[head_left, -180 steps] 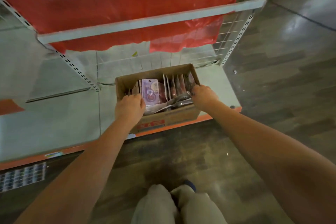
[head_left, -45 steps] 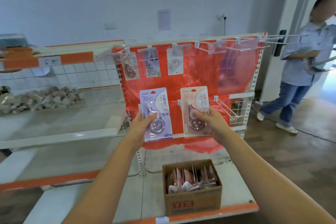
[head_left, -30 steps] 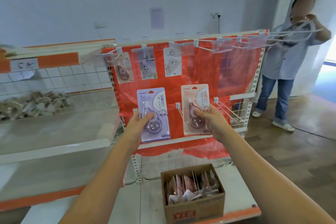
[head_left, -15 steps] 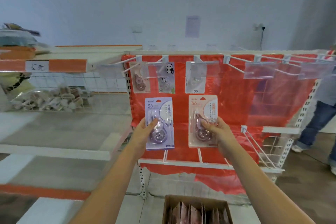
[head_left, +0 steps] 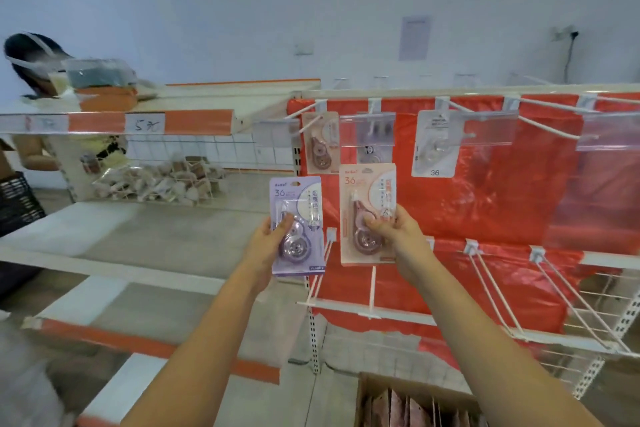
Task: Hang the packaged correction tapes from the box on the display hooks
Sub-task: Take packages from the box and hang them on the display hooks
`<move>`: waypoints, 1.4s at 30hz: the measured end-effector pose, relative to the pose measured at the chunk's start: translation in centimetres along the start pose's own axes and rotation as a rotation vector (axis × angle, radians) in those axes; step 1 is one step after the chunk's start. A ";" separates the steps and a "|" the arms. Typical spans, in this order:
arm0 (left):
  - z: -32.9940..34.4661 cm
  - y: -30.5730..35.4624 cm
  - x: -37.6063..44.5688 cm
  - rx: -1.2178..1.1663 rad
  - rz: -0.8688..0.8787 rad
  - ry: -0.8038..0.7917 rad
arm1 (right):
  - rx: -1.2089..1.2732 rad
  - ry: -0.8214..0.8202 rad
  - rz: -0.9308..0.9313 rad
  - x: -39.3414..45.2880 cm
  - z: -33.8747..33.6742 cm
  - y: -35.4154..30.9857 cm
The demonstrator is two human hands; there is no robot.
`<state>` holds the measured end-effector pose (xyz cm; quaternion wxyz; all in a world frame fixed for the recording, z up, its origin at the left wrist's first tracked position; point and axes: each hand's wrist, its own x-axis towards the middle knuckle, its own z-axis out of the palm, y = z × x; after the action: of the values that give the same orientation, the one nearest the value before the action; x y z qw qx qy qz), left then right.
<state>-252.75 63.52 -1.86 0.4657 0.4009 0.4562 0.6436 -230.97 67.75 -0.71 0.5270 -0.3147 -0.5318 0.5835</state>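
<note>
Both hands have risen a little since half a second ago, and the packs they carry now sit higher against the red sheet (head_left: 502,204), close under the top row of hooks. The left hand (head_left: 268,246) grips a purple pack of correction tape (head_left: 298,225), thumb across the front of the blister and fingers behind the card. The right hand (head_left: 394,230) pinches a pink pack (head_left: 365,215) the same way, just to the right of the purple one and slightly higher; the two packs are near each other but apart. Above the hands, three packs already hang from the upper hooks: a pink one (head_left: 320,144) above the left hand, one (head_left: 369,152) half hidden behind a clear label holder (head_left: 367,130), and a white one (head_left: 433,149) above and right of the right hand. Bare white hooks (head_left: 491,284) stick out below and right of the right hand. Below the right forearm, the cardboard box (head_left: 367,402) holds more packs standing on edge.
</note>
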 end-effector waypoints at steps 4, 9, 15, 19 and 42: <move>-2.6 1.0 1.4 0.000 0.010 -0.019 | -0.033 -0.036 -0.022 1.0 3.4 0.3; -4.8 1.7 3.4 0.005 0.050 -0.002 | -0.043 -0.058 -0.078 2.1 7.2 0.3; -6.4 1.6 4.8 0.033 0.049 -0.063 | -0.046 -0.056 -0.086 2.7 9.1 1.0; -6.6 1.2 5.6 0.013 0.012 -0.077 | -0.066 -0.035 -0.086 2.7 9.3 1.4; -7.9 0.5 8.8 0.047 -0.014 -0.071 | -0.127 -0.001 -0.214 5.4 12.3 0.4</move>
<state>-262.44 70.20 -2.69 0.4767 0.4312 0.4572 0.6147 -243.80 69.35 2.80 0.5650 -0.2886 -0.5984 0.4893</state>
